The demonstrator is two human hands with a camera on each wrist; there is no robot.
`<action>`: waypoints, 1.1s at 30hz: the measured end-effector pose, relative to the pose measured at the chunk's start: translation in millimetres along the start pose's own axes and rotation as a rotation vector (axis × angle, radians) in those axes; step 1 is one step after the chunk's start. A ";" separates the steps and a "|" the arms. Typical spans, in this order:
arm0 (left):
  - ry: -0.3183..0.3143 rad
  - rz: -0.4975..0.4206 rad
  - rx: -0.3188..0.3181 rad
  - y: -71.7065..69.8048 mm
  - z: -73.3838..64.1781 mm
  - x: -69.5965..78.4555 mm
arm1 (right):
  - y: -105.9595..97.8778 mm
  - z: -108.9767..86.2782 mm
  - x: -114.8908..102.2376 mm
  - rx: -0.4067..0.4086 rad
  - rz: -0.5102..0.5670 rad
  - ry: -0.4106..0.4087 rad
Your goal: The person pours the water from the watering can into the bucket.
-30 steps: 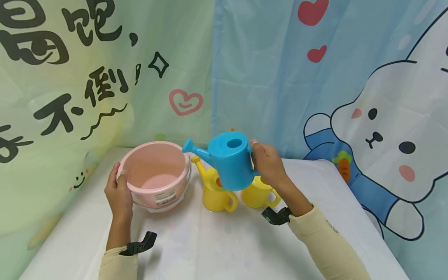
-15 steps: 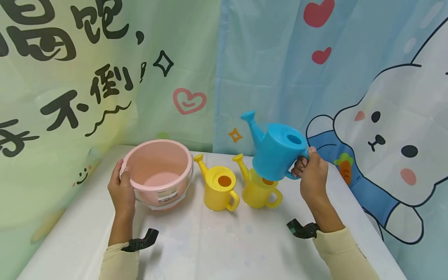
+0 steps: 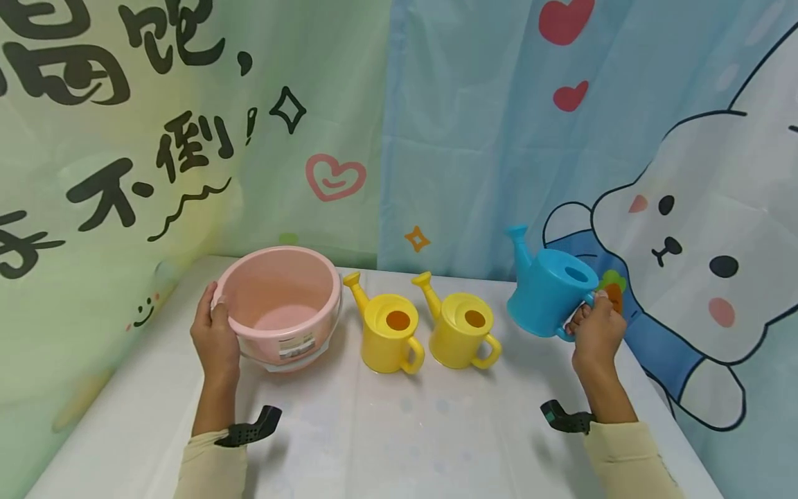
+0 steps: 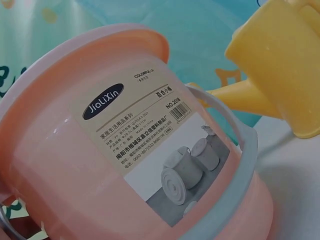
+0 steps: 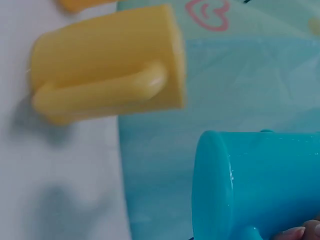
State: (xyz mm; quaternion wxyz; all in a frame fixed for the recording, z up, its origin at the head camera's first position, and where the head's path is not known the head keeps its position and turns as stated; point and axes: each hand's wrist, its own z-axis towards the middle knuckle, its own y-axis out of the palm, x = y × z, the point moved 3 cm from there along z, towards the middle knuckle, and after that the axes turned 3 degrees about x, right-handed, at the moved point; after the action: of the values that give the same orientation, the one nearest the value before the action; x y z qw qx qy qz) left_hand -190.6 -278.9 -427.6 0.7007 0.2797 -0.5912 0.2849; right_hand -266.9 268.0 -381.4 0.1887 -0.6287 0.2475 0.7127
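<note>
My right hand (image 3: 597, 331) grips the handle of a blue watering can (image 3: 548, 291) at the right of the head view. The can is tilted a little, spout pointing up and left, and hangs above the table. In the right wrist view the blue can (image 5: 260, 180) shows its base and side, with fingertips at the handle. With my left hand (image 3: 215, 336) I hold the left rim of a pink bucket (image 3: 277, 253), which stands on the table. A label (image 4: 160, 145) and a grey bail handle (image 4: 232, 185) show on the bucket in the left wrist view.
Two yellow watering cans, one nearer the bucket (image 3: 382, 350) and one to its right (image 3: 455, 343), stand upright on the white table (image 3: 405, 436), handles facing right. A printed curtain (image 3: 455, 152) hangs behind.
The blue watering can has moved right, from in front of the yellow cans to beside them, and lower in the last half second. My left hand stays on the bucket.
</note>
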 end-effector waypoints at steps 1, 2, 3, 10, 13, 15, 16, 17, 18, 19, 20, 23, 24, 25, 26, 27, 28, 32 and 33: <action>-0.001 0.000 0.000 -0.3 0.1 0.0 | -1.2 2.4 5.0 0.005 -0.048 0.003; -0.003 -0.004 0.001 -0.6 0.1 -0.1 | -2.0 4.4 10.0 0.008 -0.094 0.005; -0.004 -0.008 0.000 -0.8 -0.1 0.0 | -2.4 6.0 14.8 0.005 -0.151 0.010; 0.000 -0.025 -0.006 -2.2 -3.6 -0.5 | -3.4 9.1 48.1 -0.075 -0.478 0.057; -0.003 -0.004 -0.011 -2.4 -4.5 -2.1 | -3.6 9.3 60.4 -0.093 -0.505 0.045; -0.002 0.004 -0.011 -2.4 -4.3 -2.9 | -2.8 10.0 65.8 -0.093 -0.497 0.039; -0.003 0.004 -0.012 -2.5 -4.1 -3.2 | -2.2 10.6 68.5 -0.092 -0.488 0.036; -0.004 0.005 -0.012 -2.6 -4.1 -3.2 | -1.5 11.2 70.5 -0.097 -0.484 0.033; -0.005 0.002 -0.012 -2.8 -4.0 -3.2 | -1.0 11.5 72.3 -0.099 -0.480 0.034; -0.004 0.000 -0.011 -3.0 -3.9 -3.1 | -0.6 11.5 73.5 -0.100 -0.476 0.039; -0.004 -0.001 -0.009 -3.2 -3.7 -2.9 | -0.1 11.6 74.3 -0.106 -0.466 0.051; 0.005 -0.011 -0.004 -3.4 -2.9 -1.6 | -0.2 13.3 78.5 -0.130 -0.430 0.067; 0.007 -0.013 -0.002 -3.3 -2.4 -1.4 | -1.5 14.9 81.5 -0.133 -0.417 0.078; 0.009 -0.014 -0.002 -3.2 -1.8 -1.3 | -3.8 17.4 85.5 -0.157 -0.407 0.086; 0.008 -0.014 -0.003 -2.9 -1.4 -1.1 | -7.1 22.1 93.0 -0.162 -0.403 0.089; 0.007 -0.015 -0.005 -2.6 -1.1 -1.1 | -11.0 27.4 101.9 -0.165 -0.411 0.091; 0.005 -0.015 -0.007 -2.2 -0.7 -1.2 | -15.5 33.8 112.7 -0.165 -0.427 0.089; -0.009 -0.006 -0.020 -1.3 0.2 -1.7 | -33.5 60.2 156.6 -0.187 -0.499 0.085; -0.011 -0.006 -0.020 -1.3 0.4 -1.7 | -36.0 63.7 163.6 -0.203 -0.510 0.087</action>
State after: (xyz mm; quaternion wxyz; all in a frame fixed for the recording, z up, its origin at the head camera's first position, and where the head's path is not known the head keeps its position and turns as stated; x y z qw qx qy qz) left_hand -190.2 -280.2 -429.4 0.7012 0.2760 -0.5969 0.2753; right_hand -319.7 327.7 -541.8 0.2874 -0.7163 0.0164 0.6356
